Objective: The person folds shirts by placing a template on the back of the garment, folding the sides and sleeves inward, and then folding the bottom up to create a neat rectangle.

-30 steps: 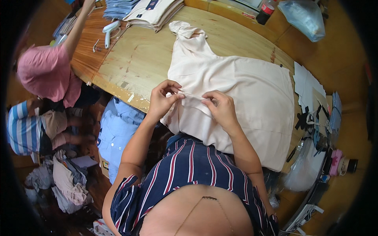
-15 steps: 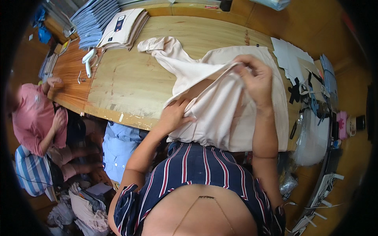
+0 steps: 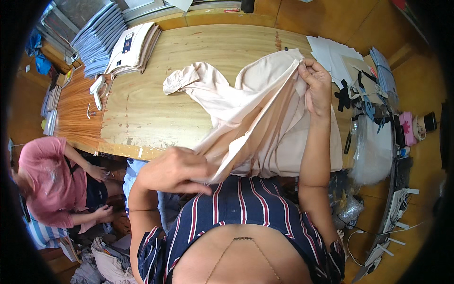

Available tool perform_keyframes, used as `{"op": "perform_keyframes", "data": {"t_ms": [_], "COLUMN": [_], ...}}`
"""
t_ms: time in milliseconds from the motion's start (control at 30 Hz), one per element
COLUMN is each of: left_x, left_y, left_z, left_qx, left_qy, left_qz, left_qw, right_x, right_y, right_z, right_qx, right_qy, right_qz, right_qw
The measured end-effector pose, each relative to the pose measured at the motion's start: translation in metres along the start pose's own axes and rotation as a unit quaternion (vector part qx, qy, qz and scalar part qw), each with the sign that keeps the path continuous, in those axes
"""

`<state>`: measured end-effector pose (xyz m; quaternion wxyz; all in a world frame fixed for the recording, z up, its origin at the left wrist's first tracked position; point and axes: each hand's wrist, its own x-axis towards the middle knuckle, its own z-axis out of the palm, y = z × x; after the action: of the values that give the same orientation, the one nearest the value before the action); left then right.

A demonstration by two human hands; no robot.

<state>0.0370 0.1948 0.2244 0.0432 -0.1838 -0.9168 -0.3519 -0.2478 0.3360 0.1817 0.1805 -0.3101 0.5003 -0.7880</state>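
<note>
A pale pink long-sleeved shirt (image 3: 265,118) lies partly spread on the wooden table and partly lifted, one sleeve with its cuff stretched out to the far left. Between my hands a long front edge of it is drawn taut on a slant. My right hand (image 3: 316,87) pinches the upper end of that edge, near the collar side. At the lower end, close to my body, my left hand (image 3: 175,171) has the cloth between its fingers and thumb; it is slightly blurred.
Stacks of folded blue shirts (image 3: 97,40) and pale pink shirts (image 3: 135,47) stand at the far left, near a white handheld device (image 3: 97,92). White sheets (image 3: 331,59), black straps (image 3: 344,96) and clear plastic bags (image 3: 371,156) lie at the right. A person in pink (image 3: 47,180) sits at the left.
My left hand has come down and left toward my body, and my right hand has moved slightly up. The shirt's edge is now pulled straight between them. The seated person has shifted.
</note>
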Motion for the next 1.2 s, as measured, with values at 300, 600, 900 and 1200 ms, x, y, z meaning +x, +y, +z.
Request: {"op": "perform_keyframes", "data": {"t_ms": [300,600,900,1200], "left_x": [-0.013,-0.024,-0.015,-0.116], "left_y": [0.000,-0.038,-0.052,-0.197], "left_z": [-0.029,-0.006,-0.002,0.003], "left_qx": [0.075,0.069,0.143,0.391], "left_qy": [-0.003,0.416,0.448,0.315], "left_qz": [-0.015,-0.229,-0.230,-0.505], "left_qw": [0.997,0.878,0.852,0.702], "right_x": [0.000,-0.001,-0.001,-0.037], "right_y": [0.010,0.007,0.020,0.099], "right_z": [-0.012,-0.022,-0.020,-0.119], "right_qx": [-0.045,-0.006,-0.017,-0.720], "right_qy": [0.056,0.062,0.063,0.027], "right_qz": [-0.006,-0.049,-0.031,0.038], "right_qw": [0.997,0.997,0.997,0.692]}}
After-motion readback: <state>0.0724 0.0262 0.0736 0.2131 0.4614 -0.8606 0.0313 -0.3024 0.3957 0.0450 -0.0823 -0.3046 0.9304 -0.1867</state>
